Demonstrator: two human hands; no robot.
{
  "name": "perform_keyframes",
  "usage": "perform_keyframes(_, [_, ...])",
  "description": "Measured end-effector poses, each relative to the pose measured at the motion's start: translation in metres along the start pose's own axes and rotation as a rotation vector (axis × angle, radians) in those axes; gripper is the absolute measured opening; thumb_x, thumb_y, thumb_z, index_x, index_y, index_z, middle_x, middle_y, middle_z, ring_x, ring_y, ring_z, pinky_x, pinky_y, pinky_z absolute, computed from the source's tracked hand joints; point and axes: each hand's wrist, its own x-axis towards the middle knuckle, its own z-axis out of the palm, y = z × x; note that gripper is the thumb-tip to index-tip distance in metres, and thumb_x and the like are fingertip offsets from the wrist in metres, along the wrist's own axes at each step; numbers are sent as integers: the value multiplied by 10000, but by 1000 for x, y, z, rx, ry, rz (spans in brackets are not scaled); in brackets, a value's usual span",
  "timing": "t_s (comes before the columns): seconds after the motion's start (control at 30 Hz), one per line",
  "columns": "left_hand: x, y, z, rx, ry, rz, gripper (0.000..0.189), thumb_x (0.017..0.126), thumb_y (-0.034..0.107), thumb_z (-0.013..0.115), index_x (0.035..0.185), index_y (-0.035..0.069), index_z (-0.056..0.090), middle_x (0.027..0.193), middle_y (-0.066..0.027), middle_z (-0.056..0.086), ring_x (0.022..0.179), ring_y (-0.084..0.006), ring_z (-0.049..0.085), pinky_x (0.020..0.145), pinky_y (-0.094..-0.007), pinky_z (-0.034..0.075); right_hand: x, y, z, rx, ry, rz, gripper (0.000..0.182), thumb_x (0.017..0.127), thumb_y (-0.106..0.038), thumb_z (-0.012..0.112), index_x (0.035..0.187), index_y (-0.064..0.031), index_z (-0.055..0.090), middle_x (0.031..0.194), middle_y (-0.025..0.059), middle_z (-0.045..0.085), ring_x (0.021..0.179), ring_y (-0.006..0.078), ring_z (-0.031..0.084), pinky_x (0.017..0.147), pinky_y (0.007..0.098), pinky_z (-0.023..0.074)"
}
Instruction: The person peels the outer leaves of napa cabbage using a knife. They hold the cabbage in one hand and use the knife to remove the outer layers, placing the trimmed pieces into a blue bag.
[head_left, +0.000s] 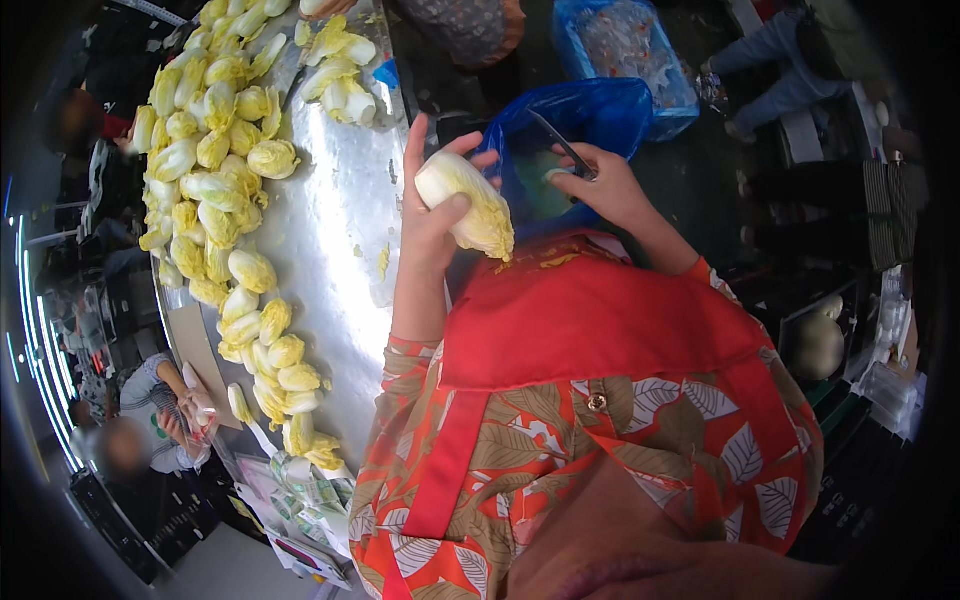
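Observation:
My left hand (429, 234) grips a trimmed napa cabbage heart (466, 196), pale at the butt and yellow at the leafy tip. It hangs beside the edge of a shiny metal table (345, 217). My right hand (616, 186) holds a knife (561, 136), its blade pointing up and to the left. A small pale spot shows by the right thumb; I cannot tell whether it is a cut piece. Below the knife gapes a blue plastic bag (615, 101), with pale green scraps dimly visible inside. A long heap of cabbage hearts (217, 191) lies along the table's far side.
More cabbage hearts (341, 75) lie near the table's top end. Beyond the bag stands a blue crate (671, 90) lined with clear plastic. Labels (304, 491) in a stack sit at the table's lower end. A person (161, 409) handles a bag across the table; other people stand around.

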Motion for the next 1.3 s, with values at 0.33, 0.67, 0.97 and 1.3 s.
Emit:
perform_keyframes(0.33, [0,-7,14,442,-34,82,711,718,220,738,1325,50,409,1249,-148,504,1074,-209,558,887,-337,477,-27,-51,18,459,-210,-143,487,798,-167,729,1241,-46,569,996,9,598,745,47,462,689,215,423])
perform_keyframes(0.67, [-8,-19,25,795,16,238,514,757,177,714,1219,48,531,1068,-116,520,984,-251,564,852,-329,455,-25,-59,11,294,-48,-381,420,780,-72,671,1192,-74,590,999,-1,605,737,63,486,657,210,419])
perform_keyframes(0.97, [-10,-16,26,964,-8,268,533,767,244,728,1222,42,538,1030,-138,532,932,-280,571,823,-335,459,-26,-63,20,165,37,-421,383,780,-35,629,1155,-70,559,1001,52,614,830,129,564,712,255,449])
perform_keyframes(1.3, [-13,-8,17,646,49,130,423,926,268,511,1262,13,515,1191,-103,563,1050,-186,564,930,-312,439,-27,-63,13,199,44,-364,359,739,20,543,1091,-50,529,1023,94,605,967,206,598,873,299,454])
